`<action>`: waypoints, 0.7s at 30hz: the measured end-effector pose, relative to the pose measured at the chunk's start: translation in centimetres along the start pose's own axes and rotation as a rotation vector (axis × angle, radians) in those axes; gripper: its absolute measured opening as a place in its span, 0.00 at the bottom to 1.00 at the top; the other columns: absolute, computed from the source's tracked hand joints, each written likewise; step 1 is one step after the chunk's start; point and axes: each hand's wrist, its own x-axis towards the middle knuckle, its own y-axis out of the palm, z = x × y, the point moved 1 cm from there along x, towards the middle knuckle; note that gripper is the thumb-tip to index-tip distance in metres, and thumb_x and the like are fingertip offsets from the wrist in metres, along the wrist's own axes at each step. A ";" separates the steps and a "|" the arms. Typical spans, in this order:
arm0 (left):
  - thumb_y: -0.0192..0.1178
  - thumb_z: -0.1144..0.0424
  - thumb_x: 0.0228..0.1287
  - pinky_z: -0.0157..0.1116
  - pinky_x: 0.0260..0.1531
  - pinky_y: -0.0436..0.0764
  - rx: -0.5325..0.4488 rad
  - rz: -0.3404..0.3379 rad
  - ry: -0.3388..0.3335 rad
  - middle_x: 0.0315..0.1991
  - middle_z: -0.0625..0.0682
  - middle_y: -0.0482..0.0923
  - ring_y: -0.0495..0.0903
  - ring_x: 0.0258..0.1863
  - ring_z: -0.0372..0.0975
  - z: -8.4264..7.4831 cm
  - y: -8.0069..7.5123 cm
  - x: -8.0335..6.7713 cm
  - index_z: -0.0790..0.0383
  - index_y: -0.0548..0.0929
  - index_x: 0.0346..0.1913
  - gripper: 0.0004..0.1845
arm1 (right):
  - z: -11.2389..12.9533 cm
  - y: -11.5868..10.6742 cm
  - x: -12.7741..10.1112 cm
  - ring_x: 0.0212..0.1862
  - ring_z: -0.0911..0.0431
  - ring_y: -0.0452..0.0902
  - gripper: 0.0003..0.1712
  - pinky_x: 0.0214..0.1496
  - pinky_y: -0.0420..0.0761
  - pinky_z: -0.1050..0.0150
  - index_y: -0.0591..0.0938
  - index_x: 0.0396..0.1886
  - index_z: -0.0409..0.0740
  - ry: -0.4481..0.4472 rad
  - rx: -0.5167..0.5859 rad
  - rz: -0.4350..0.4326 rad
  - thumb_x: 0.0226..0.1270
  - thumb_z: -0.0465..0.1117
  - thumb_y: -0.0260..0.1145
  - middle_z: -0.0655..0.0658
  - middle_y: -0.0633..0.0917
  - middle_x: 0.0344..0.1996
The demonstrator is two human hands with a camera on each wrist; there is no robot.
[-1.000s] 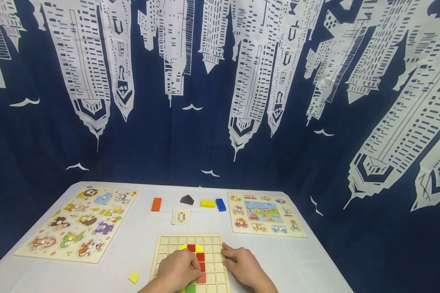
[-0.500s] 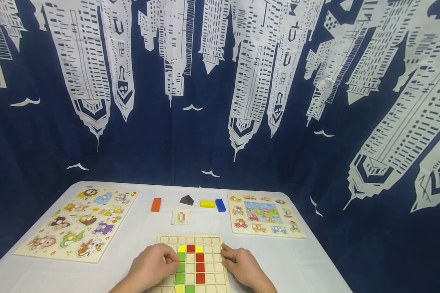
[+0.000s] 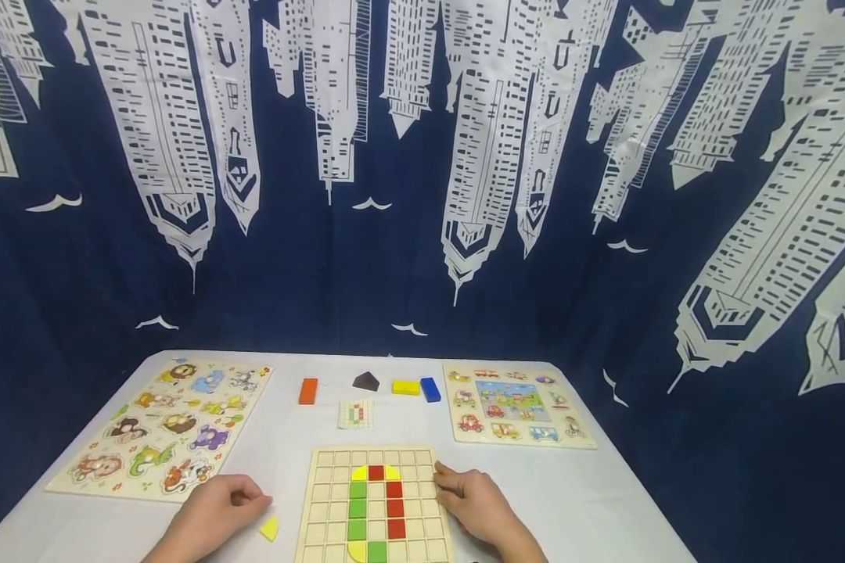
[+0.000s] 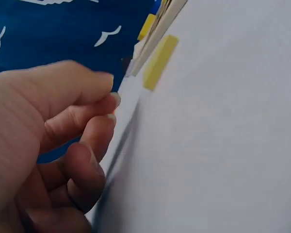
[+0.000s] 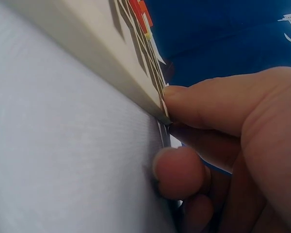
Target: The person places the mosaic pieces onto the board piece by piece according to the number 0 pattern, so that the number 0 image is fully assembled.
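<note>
Left hand [image 3: 214,512] is off the board, resting on the white table [image 3: 591,508] w/ fingers loosely curled — the wrist view shows nothing between them, so it grasps nothing. The thing nearest it is the yellow quarter-round piece [image 3: 270,529], lying flat on the table just at 4 o'clock of the fingertips, near but not touching as far as I can tell. The left wrist view catches the piece [image 4: 160,62] edge-on beyond the curled fingers, a short way off. That's the relation that counts: the piece sits between the left hand and the left edge of the grid board [image 3: 376,508], w/ the left hand by far the nearer one.

Board next — green and red columns side by side, capped yellow-red-yellow at 12 o'clock, more yellow and green at the near edge.

Right hand [image 3: 475,504] sits at 3 o'clock of the board; thumb and fingers curl against its edge [image 5: 111,73], pinching the rim.

Vs. half a sec ago: the left hand was at the board's left edge beside the green column — now it has pulled back toward 8 o'clock, down beside the loose yellow piece. Right hand hasn't budged; the board looks unchanged.
</note>
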 end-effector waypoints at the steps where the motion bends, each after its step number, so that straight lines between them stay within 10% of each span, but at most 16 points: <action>1: 0.76 0.51 0.57 0.37 0.32 0.69 0.009 0.008 0.000 0.22 0.44 0.79 0.74 0.27 0.39 0.0 0.1 0.0 0.50 0.85 0.25 0.11 | 0.0 0.0 0.0 0.21 0.62 0.73 0.21 0.19 0.74 0.64 0.85 0.60 0.39 0.001 0.003 0.000 0.71 0.41 0.69 0.39 0.77 0.69; 12: 0.85 0.45 0.36 0.38 0.32 0.69 0.139 0.105 0.056 0.26 0.43 0.76 0.72 0.28 0.38 -0.6 0.3 -0.4 0.47 0.81 0.28 0.22 | -0.2 0.2 0.0 0.08 0.63 0.63 0.20 0.12 0.71 0.65 0.85 0.60 0.39 0.021 0.030 -0.009 0.71 0.42 0.68 0.40 0.77 0.69; 21: 0.84 0.46 0.40 0.38 0.37 0.74 0.153 0.094 0.131 0.31 0.38 0.78 0.73 0.32 0.35 -0.3 0.2 -0.1 0.43 0.84 0.33 0.19 | 0.1 0.0 0.1 0.32 0.56 0.81 0.22 0.23 0.76 0.63 0.85 0.60 0.39 0.010 0.020 0.003 0.71 0.43 0.69 0.40 0.77 0.69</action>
